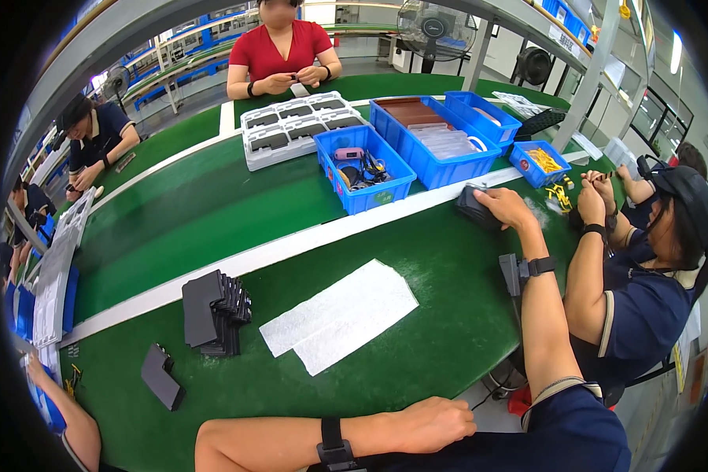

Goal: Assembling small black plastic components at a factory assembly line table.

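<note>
My right hand reaches to the far right of the green table, its fingers closed on a small stack of black flat pieces. Along the near table edge lies my left forearm, and my left hand is curled into a loose fist; whether anything is inside is hidden. A taller, uneven stack of black L-shaped pieces stands left of the middle. Nearer to me, one black L-shaped piece lies apart. White paper sheets lie flat, overlapping, between the tall stack and my right arm.
Behind a white strip are blue bins: one with tools, one with clear plastic pieces, one with yellow parts. Loose yellow parts lie beyond my right hand. A white tray stands farther back. A co-worker sits close at right.
</note>
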Demonstrator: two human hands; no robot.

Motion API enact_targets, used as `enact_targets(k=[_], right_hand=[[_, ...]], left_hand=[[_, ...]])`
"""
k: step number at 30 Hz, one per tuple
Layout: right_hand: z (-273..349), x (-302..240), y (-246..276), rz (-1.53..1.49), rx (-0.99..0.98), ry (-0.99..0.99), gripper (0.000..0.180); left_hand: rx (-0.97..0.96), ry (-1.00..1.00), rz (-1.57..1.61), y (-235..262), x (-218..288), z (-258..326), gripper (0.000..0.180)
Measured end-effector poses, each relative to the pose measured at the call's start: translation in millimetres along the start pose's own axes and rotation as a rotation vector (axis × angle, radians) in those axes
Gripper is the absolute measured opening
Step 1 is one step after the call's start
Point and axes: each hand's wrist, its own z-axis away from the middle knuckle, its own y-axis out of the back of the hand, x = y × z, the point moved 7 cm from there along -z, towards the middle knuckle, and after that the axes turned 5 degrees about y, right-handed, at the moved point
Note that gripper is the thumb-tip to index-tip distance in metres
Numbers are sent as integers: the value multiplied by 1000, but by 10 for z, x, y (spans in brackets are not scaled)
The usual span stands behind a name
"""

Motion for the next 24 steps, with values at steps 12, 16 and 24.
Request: enact_targets(k=[12,16,24], right_hand=[[622,-1359,-638,116,-187,554,53],[668,-1334,-459,203,-121,437,54],[910,-1535,-540,72,-250,776,76]], left_hand=[[-5,19,26,-14,-27,-22,12],[16,16,38,-22,-26,-35,12],[192,18,182,251,42,-5,7]])
